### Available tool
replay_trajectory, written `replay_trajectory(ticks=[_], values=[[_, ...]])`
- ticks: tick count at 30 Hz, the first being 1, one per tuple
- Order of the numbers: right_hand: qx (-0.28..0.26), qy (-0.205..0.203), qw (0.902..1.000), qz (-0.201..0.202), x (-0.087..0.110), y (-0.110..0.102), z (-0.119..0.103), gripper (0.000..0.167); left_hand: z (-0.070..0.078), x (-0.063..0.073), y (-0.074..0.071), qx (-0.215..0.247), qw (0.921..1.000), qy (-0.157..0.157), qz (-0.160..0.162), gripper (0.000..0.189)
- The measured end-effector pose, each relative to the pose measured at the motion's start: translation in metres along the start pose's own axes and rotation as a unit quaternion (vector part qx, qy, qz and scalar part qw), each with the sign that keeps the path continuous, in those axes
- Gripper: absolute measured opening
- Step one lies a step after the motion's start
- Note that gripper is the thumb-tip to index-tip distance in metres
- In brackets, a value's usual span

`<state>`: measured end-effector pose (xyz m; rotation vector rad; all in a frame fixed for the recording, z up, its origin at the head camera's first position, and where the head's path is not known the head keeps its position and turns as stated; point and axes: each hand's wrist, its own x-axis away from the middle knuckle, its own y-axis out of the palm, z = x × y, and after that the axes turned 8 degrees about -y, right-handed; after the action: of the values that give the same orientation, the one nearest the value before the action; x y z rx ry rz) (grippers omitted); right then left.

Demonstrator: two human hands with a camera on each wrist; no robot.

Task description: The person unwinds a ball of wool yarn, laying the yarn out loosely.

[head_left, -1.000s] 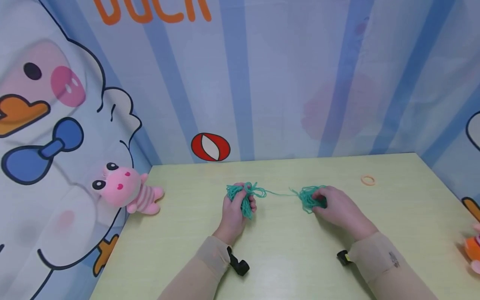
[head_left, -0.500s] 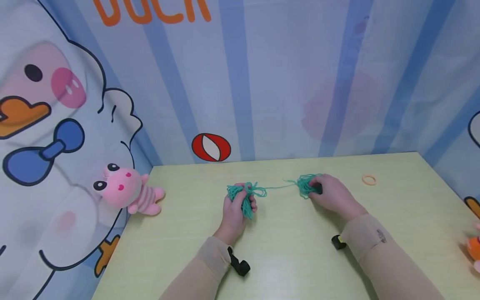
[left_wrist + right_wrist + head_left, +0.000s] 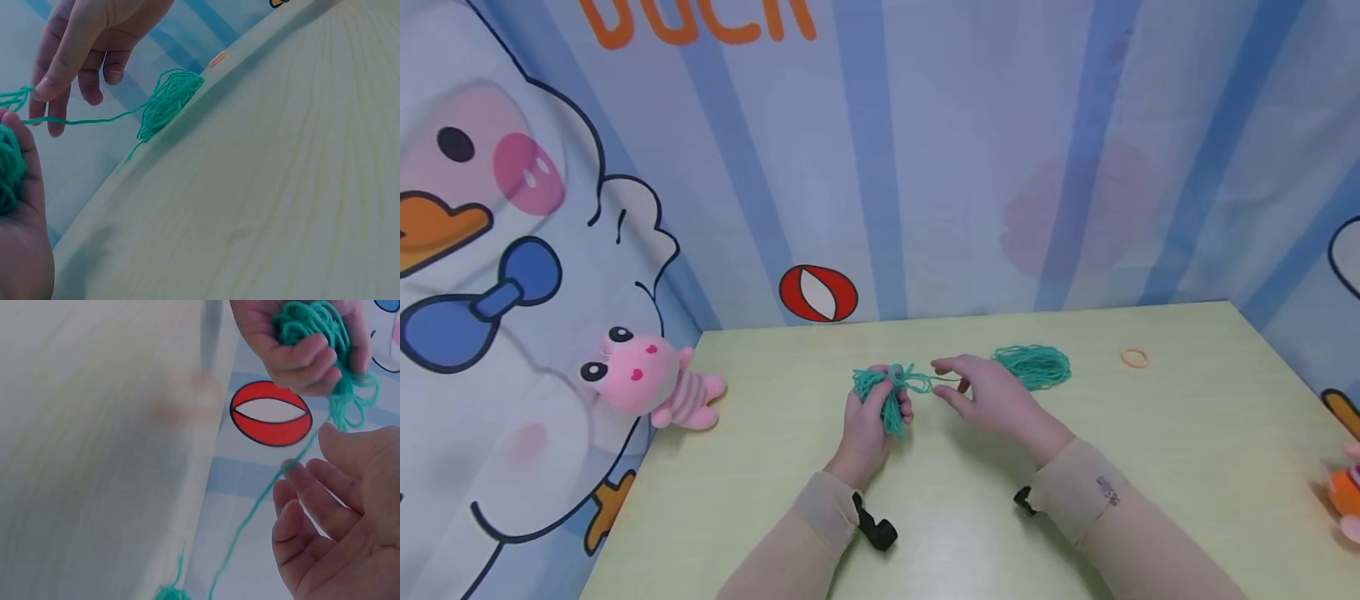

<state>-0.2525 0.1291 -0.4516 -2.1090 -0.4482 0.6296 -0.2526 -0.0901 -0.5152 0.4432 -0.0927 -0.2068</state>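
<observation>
A tied bunch of green yarn [image 3: 892, 408] sits in my left hand [image 3: 865, 433], the thumb over it and the fingers curled round it. Loops stick out to the right. My right hand [image 3: 1000, 404] is beside those loops, thumb and fingers spread apart; in the right wrist view its thumb tip [image 3: 328, 431] is close to them, and touching cannot be told. A thin yarn strand [image 3: 250, 512] runs past its fingers to a second green yarn bundle [image 3: 1033, 367], which lies loose on the table behind the right hand.
An orange ring [image 3: 1134, 357] lies on the pale table [image 3: 1187, 433] at the back right. The pink plush toy [image 3: 651, 379] leans at the left edge. Part of an orange and pink toy [image 3: 1345, 496] shows at the right edge. A printed curtain [image 3: 955, 167] hangs behind.
My right hand moved the second bundle farther back, let go of it, and came left towards the loops. The left hand kept its hold and stayed in place.
</observation>
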Motion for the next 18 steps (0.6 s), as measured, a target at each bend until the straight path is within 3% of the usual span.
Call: replay_trajectory(ticks=[3, 7, 18], values=[[0.007, 0.005, 0.9999, -0.014, -0.007, 0.008, -0.005, 0.034, -0.001, 0.000, -0.001, 0.005, 1.0000, 0.000, 0.001, 0.012], [0.010, 0.025, 0.9996, 0.003, -0.004, 0.009, -0.003, 0.021, 0.000, 0.001, 0.001, 0.007, 1.0000, -0.003, 0.004, 0.013], [-0.009, 0.082, 0.9849, 0.152, 0.035, -0.033, 0.017, 0.023, -0.002, -0.003, 0.001, 0.013, 0.9988, 0.013, 0.046, 0.014]])
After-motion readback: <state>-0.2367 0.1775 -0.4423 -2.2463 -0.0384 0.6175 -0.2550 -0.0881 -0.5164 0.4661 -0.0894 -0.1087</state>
